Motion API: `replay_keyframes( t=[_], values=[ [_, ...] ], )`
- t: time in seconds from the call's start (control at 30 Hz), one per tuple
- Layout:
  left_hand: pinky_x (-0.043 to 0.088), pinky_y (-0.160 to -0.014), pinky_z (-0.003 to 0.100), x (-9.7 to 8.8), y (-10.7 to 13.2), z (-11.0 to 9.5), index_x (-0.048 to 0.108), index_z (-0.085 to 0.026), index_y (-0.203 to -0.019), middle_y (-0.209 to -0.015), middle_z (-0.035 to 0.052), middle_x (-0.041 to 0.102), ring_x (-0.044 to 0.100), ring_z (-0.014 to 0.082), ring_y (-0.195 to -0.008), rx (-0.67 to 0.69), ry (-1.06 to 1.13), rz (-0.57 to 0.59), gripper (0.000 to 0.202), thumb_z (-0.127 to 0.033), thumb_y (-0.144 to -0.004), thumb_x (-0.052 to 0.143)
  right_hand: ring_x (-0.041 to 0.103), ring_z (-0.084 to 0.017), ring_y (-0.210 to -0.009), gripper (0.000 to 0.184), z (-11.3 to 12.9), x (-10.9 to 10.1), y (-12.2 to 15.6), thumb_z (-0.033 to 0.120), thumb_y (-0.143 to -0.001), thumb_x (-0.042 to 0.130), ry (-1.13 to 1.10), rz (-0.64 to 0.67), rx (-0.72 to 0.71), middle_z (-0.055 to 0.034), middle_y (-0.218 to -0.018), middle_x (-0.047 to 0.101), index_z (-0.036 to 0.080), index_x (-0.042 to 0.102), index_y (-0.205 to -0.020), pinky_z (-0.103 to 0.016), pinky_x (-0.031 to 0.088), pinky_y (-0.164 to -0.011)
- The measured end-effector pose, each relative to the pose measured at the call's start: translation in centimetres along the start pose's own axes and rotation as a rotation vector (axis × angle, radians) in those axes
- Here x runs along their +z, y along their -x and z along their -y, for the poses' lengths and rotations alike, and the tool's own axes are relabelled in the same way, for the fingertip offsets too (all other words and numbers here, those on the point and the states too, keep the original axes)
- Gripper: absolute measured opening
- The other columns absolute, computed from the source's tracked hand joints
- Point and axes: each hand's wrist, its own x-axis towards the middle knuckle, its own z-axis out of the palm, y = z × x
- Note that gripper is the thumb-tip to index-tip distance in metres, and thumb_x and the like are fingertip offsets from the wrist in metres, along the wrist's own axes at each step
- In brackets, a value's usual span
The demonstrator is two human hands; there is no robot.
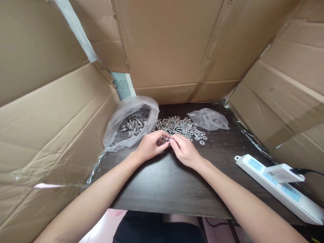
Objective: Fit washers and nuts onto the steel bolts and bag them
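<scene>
My left hand (152,145) and my right hand (185,150) meet over the table, fingertips almost touching. Between them is a small metal bolt (167,138), lying roughly sideways and partly covered by the fingers. The left thumb and fingers are curled around one end, and the right fingers pinch the other. Whether a nut or washer sits on it is too small to tell. Just beyond the hands spreads a loose pile of bolts, nuts and washers (177,126). To the left, a clear plastic bag (113,135) lies open with several small metal parts (135,126) inside.
A second, crumpled plastic bag (210,118) lies behind the pile on the right. On the right side of the dark table (152,182) rests a white power strip (273,189) with a plugged-in adapter (283,173). Cardboard walls (172,50) enclose the back and sides.
</scene>
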Motion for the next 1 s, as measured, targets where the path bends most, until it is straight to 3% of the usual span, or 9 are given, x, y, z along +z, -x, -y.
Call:
replay_keyframes(
  t=[0.33, 0.53, 1.0],
  values=[
    [0.053, -0.06, 0.021, 0.02, 0.12, 0.01, 0.066, -0.019, -0.101, -0.083, -0.0001, 0.073, 0.066, 0.0101, -0.063, -0.03, 0.011, 0.011, 0.011, -0.025, -0.092, 0.067, 0.057, -0.021, -0.082, 0.027, -0.18, -0.12, -0.05, 0.026, -0.108, 0.037, 0.014, 0.02, -0.014, -0.0051, -0.084, 0.061, 0.023, 0.05, -0.084, -0.035, 0.045, -0.075],
    [0.053, -0.06, 0.021, 0.01, 0.08, 0.03, 0.066, -0.019, -0.101, -0.084, -0.0001, 0.073, 0.066, 0.0099, -0.062, -0.024, 0.011, 0.005, 0.012, -0.027, -0.092, 0.069, 0.06, -0.023, -0.088, 0.015, 0.19, -0.5, 0.06, 0.02, -0.103, 0.043, -0.005, 0.053, 0.014, -0.0059, -0.092, 0.064, 0.022, 0.055, -0.094, -0.036, 0.046, -0.079],
    [0.053, -0.061, 0.02, -0.05, 0.07, 0.02, 0.067, -0.018, -0.102, -0.086, -0.0002, 0.074, 0.066, 0.0094, -0.062, -0.003, 0.013, -0.002, 0.012, -0.023, -0.092, 0.069, 0.059, -0.023, -0.086, 0.02, 0.1, -0.31, 0.03, 0.022, -0.106, 0.04, 0.034, 0.047, 0.01, -0.0064, -0.09, 0.062, 0.022, 0.052, -0.09, -0.035, 0.045, -0.077]
  ],
)
